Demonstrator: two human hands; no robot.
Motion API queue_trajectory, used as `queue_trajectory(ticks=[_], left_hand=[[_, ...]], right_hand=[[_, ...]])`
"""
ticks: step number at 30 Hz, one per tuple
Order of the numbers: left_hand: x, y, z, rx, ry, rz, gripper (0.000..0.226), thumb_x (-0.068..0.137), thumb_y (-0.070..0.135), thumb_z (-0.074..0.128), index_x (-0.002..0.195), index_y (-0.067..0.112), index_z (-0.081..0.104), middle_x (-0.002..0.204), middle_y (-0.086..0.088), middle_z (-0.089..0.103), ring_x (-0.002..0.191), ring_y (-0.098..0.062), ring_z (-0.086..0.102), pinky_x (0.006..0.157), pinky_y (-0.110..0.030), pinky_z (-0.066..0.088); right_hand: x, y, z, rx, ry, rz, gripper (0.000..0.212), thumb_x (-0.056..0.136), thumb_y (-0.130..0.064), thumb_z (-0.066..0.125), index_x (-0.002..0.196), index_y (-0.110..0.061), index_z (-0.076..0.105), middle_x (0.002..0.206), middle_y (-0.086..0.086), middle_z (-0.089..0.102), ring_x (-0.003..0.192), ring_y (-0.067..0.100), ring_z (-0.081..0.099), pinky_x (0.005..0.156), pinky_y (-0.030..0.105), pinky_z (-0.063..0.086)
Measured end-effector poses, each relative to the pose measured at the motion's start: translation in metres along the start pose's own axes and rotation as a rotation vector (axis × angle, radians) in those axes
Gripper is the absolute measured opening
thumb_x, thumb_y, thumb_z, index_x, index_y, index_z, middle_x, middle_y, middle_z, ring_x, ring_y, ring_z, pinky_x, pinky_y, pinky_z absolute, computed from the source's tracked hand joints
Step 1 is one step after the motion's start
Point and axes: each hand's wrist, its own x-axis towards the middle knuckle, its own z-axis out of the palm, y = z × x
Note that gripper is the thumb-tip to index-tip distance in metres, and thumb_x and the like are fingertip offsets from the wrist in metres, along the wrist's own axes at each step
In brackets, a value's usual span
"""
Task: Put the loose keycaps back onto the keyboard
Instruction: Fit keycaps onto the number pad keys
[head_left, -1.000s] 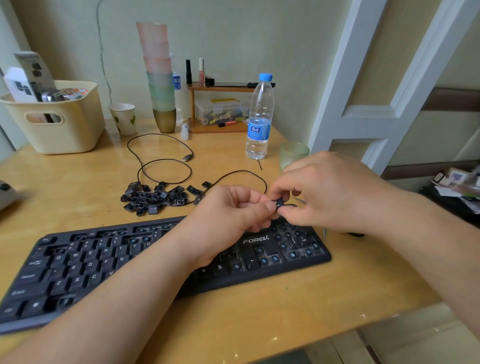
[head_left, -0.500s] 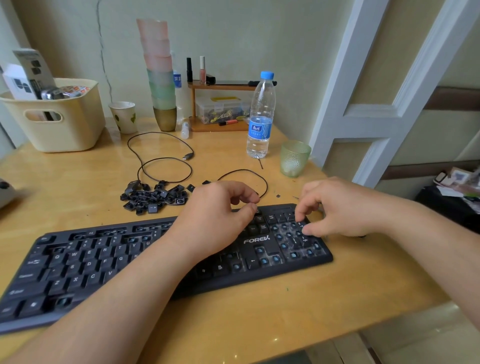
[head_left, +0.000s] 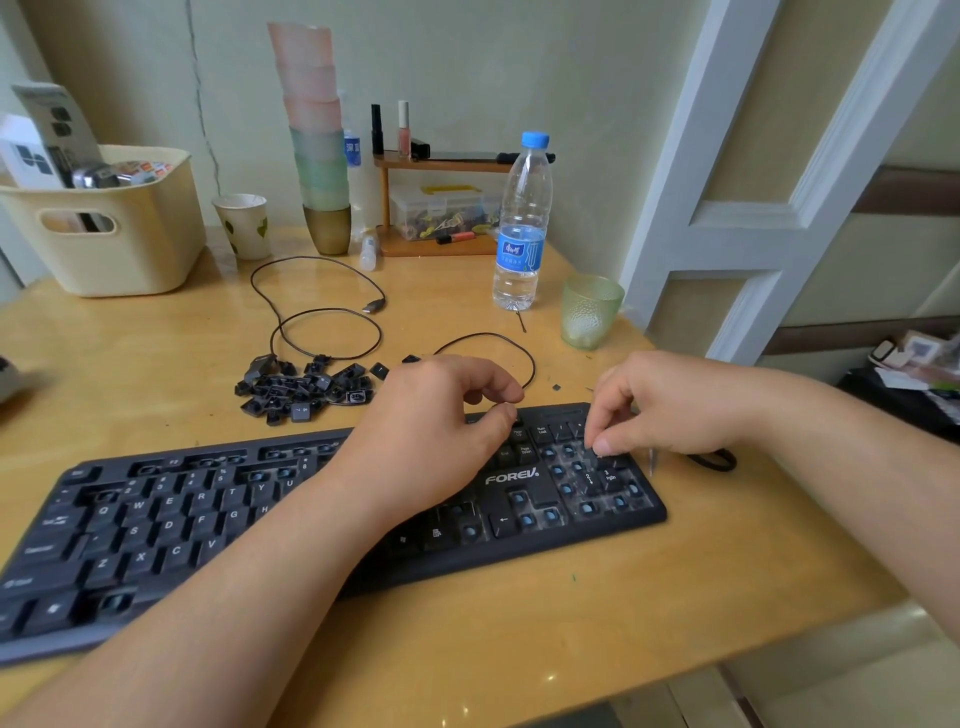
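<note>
Keyboard (head_left: 291, 525): black, lying along the near edge of the desk (head_left: 649, 613), right end angled toward the desk's right edge; several sockets on the number pad and arrow block show bare blue stems.

Loose keycaps (head_left: 304, 387): black heap on the desk just behind the keyboard's middle, beside a coiled cable (head_left: 322, 312).

Left hand (head_left: 441, 436): forearm crossing the keyboard, palm down over its upper middle, fingers loosely curled, holding nothing visible.

Right hand (head_left: 660, 405): at the number pad's top rows, fingers bent downward, thumb and forefinger pinched together at a socket; whether a keycap sits between them cannot be told.

Hands apart, not touching.
</note>
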Motion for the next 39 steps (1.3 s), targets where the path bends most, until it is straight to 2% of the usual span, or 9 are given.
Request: queue_trajectory(ticks=[2,7,17,23,25,28,32,35,39], left_hand=[[0.0,0.0,0.0,0.013,-0.004,0.006,0.01,0.094,0.037,0.069,0.102,0.039,0.074,0.09,0.027,0.061,0.088,-0.002,0.057,0.068,-0.002,0.04],[0.0,-0.002,0.001,0.02,-0.011,0.026,0.011,0.094,0.039,0.069,0.104,0.04,0.074,0.093,0.027,0.061,0.094,0.013,0.052,0.069,0.001,0.036],[0.001,-0.002,0.003,0.042,-0.016,0.033,0.012,0.094,0.039,0.068,0.104,0.041,0.074,0.095,0.027,0.063,0.086,0.004,0.057,0.065,-0.003,0.039],[0.001,-0.002,0.002,0.037,-0.015,0.038,0.011,0.094,0.038,0.069,0.103,0.04,0.074,0.092,0.029,0.062,0.086,0.0,0.057,0.066,-0.005,0.04],[0.001,-0.002,0.003,0.042,-0.011,0.04,0.011,0.093,0.038,0.069,0.103,0.04,0.074,0.092,0.029,0.062,0.087,0.005,0.056,0.067,-0.003,0.039],[0.001,-0.003,0.004,0.047,-0.004,0.041,0.011,0.093,0.037,0.07,0.102,0.039,0.075,0.09,0.029,0.061,0.091,0.015,0.052,0.068,0.001,0.035],[0.001,-0.004,0.004,0.053,-0.007,0.037,0.011,0.093,0.036,0.07,0.102,0.039,0.075,0.089,0.028,0.062,0.09,0.019,0.051,0.068,0.001,0.035],[0.002,-0.004,0.005,0.058,-0.013,0.041,0.011,0.093,0.035,0.07,0.102,0.038,0.075,0.091,0.027,0.063,0.089,0.024,0.049,0.069,0.002,0.035],[0.002,-0.007,0.004,0.056,-0.014,0.04,0.01,0.095,0.038,0.069,0.103,0.04,0.075,0.092,0.028,0.063,0.092,0.025,0.048,0.069,0.002,0.035]], right_hand=[[0.001,0.0,0.001,-0.003,0.013,0.02,0.013,0.09,-0.034,0.078,0.084,-0.044,0.078,0.092,-0.019,0.073,0.086,0.004,0.065,0.083,0.032,0.055],[0.003,-0.006,0.001,-0.053,0.027,0.042,0.012,0.088,-0.031,0.08,0.081,-0.04,0.078,0.089,-0.015,0.073,0.083,0.003,0.066,0.081,0.031,0.056],[0.021,-0.022,-0.009,-0.217,-0.102,0.088,0.013,0.086,-0.022,0.083,0.082,-0.028,0.072,0.077,-0.009,0.072,0.068,0.003,0.061,0.063,0.023,0.046],[0.028,-0.031,-0.014,-0.313,-0.16,0.12,0.016,0.085,-0.027,0.085,0.08,-0.029,0.069,0.081,-0.012,0.068,0.077,0.006,0.063,0.069,0.028,0.053],[0.03,-0.036,-0.014,-0.361,-0.178,0.125,0.018,0.085,-0.028,0.084,0.08,-0.029,0.067,0.086,-0.01,0.068,0.081,0.009,0.063,0.071,0.03,0.055],[0.032,-0.041,-0.013,-0.429,-0.189,0.119,0.022,0.085,-0.028,0.085,0.078,-0.03,0.064,0.088,-0.008,0.067,0.08,0.009,0.062,0.064,0.027,0.05],[0.033,-0.045,-0.009,-0.492,-0.185,0.102,0.022,0.084,-0.029,0.085,0.077,-0.029,0.064,0.087,-0.009,0.066,0.079,0.008,0.061,0.063,0.027,0.049],[0.029,-0.041,-0.01,-0.431,-0.168,0.091,0.019,0.084,-0.027,0.085,0.078,-0.028,0.067,0.084,-0.01,0.067,0.079,0.008,0.062,0.067,0.028,0.052],[0.012,-0.026,-0.017,-0.214,-0.082,0.081,0.01,0.09,-0.019,0.079,0.088,-0.027,0.074,0.079,-0.011,0.069,0.073,0.005,0.062,0.064,0.02,0.045]])
